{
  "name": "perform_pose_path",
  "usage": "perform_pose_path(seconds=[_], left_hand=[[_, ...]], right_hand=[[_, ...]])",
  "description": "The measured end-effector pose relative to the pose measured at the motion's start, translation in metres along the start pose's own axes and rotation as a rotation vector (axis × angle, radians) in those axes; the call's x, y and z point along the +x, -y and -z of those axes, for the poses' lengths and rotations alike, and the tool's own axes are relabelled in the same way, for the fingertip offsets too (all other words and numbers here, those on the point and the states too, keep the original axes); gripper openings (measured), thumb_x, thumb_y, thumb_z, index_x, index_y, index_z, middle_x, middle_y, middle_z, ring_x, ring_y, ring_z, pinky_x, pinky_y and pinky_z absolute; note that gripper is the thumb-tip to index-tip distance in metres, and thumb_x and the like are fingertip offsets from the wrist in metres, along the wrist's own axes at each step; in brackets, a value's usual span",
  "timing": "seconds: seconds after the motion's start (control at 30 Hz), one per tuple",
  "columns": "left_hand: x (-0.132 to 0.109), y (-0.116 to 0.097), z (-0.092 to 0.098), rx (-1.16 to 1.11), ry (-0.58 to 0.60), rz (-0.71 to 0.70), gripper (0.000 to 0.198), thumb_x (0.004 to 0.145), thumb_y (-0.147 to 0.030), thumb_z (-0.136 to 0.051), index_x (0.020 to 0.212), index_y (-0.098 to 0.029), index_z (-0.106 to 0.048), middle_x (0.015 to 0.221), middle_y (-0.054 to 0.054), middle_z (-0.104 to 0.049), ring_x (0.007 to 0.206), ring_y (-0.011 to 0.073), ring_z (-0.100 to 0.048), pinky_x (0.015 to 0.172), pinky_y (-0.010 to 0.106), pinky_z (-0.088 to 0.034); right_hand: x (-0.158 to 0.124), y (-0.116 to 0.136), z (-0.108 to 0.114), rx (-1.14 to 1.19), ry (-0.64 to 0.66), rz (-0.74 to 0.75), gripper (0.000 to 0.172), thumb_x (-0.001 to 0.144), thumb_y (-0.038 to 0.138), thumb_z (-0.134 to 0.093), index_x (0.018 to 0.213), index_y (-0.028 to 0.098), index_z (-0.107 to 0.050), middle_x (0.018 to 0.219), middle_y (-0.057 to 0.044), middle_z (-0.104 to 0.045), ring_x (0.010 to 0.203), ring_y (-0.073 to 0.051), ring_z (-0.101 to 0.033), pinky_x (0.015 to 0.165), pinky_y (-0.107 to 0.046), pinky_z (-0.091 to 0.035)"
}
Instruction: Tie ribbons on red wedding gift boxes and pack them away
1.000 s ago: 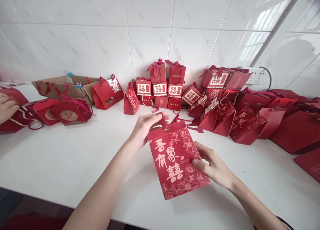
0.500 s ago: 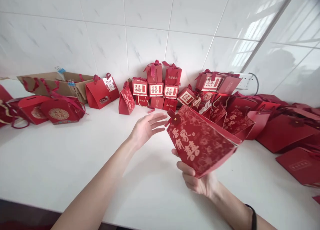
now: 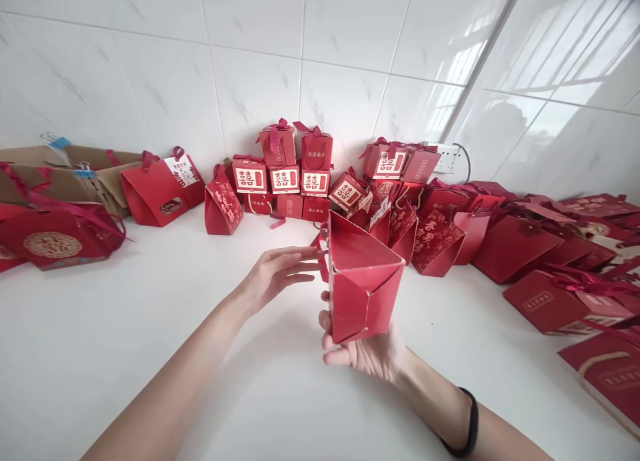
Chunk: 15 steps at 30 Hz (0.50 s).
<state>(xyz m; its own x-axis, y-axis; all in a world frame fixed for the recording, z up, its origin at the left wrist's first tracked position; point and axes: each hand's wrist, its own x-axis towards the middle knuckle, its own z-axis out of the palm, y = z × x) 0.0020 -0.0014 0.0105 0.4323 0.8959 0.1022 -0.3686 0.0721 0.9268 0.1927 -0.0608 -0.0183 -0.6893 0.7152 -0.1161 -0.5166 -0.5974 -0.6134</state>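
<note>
A red paper gift box (image 3: 367, 294) rests in my right hand (image 3: 370, 354), whose fingers curl round its left side and underside. The box is turned so that its folded bottom panel faces me, and its printed front is hidden. My left hand (image 3: 277, 274) is beside the far left end of the box, fingers stretched out and fairly straight. Its fingertips come close to the box's ribbon end; I cannot tell whether they touch. Behind the box, a small stack of red gift boxes (image 3: 285, 177) with ribbons and white labels stands against the wall.
On the left are brown paper bags (image 3: 110, 181) with blue clips and a red bag-shaped box (image 3: 55, 234). Many red boxes (image 3: 520, 247) crowd the right side of the white table (image 3: 150, 327). A white power strip (image 3: 443, 157) lies by the tiled wall.
My right hand has turned the box, so its bottom now faces me instead of the printed front. My left hand stays open near its far end. The view has shifted right.
</note>
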Motion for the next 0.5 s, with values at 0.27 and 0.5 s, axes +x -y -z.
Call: perform_pose_path(seconds=[0.27, 0.5], left_hand=[[-0.0028, -0.005, -0.0008, 0.028, 0.234, 0.003, 0.029, 0.074, -0.033, -0.067, 0.096, -0.016, -0.074, 0.11, 0.012, -0.068, 0.107, 0.0323, -0.061, 0.086, 0.036, -0.049], [-0.0024, -0.0044, -0.0011, 0.03, 0.094, 0.022, 0.028, 0.075, -0.037, -0.065, 0.093, -0.017, -0.074, 0.108, 0.012, -0.069, 0.104, 0.033, -0.062, 0.088, 0.041, -0.046]], right_hand=[[-0.0033, -0.0018, -0.0055, 0.162, -0.168, -0.065, 0.03, 0.08, 0.043, -0.048, 0.1, 0.021, -0.055, 0.063, 0.002, -0.055, 0.065, -0.015, -0.059, 0.063, -0.028, -0.048], [-0.0033, 0.0002, 0.0007, 0.062, -0.035, 0.024, 0.038, 0.072, 0.044, -0.061, 0.099, 0.019, -0.055, 0.079, -0.001, -0.064, 0.072, -0.016, -0.063, 0.068, -0.03, -0.052]])
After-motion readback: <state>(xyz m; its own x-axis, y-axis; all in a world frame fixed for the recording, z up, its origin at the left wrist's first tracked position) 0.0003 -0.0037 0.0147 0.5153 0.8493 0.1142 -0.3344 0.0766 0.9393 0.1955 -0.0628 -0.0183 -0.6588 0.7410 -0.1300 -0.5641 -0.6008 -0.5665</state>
